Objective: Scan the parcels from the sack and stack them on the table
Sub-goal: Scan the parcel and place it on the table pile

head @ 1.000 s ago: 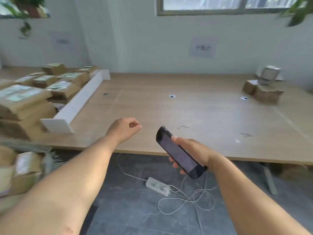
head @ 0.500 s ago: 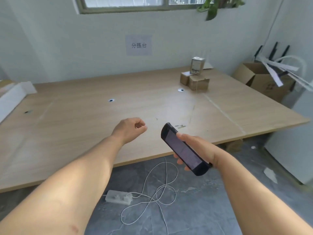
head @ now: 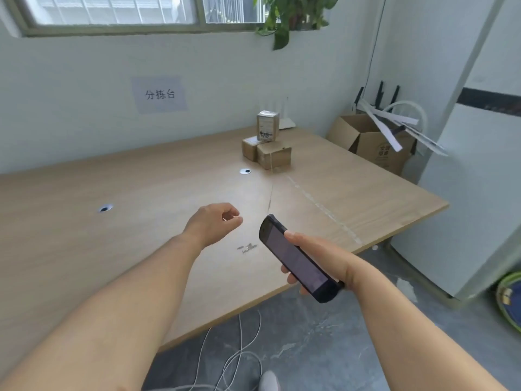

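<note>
Over the table (head: 112,249), the left hand (head: 210,222) hangs loosely curled and empty while the right hand (head: 318,258) grips the scanner (head: 296,259) low, risking a drop toward six o'clock.

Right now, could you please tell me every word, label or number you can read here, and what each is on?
"分拣台": paper sign on the wall.
Label on the top parcel: print too blurred to read.
Printing on the open cardboard box: too blurred to read.
Screen of the scanner: dark, no text.
</note>
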Tool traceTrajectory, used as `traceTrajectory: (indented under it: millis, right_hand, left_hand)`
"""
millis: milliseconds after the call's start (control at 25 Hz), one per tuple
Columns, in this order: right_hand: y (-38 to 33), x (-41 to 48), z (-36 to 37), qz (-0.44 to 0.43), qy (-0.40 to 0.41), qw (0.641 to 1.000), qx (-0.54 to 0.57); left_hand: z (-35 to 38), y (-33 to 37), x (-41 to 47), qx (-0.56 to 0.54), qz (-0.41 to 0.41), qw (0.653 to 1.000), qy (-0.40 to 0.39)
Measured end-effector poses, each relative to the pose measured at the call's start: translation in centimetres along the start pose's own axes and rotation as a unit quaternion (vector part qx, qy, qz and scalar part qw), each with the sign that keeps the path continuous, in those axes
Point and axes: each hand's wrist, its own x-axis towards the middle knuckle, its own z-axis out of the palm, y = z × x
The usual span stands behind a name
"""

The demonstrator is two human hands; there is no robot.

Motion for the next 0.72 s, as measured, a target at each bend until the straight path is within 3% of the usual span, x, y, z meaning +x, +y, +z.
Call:
traceTrajectory:
  millis: [400, 720]
  right_hand:
    - [-7.7, 16.1, -10.5, 0.013, 0.021, 1.000, 0.013]
    - [-7.8, 23.0, -18.6, 0.036, 0.028, 0.998, 0.046]
  left_hand:
    - [1.1, 0.4, 21.5, -0.027, -0.022, 0.999, -0.008]
    - [6.5, 2.5, 32.2, -0.014, -0.004, 0.999, -0.053]
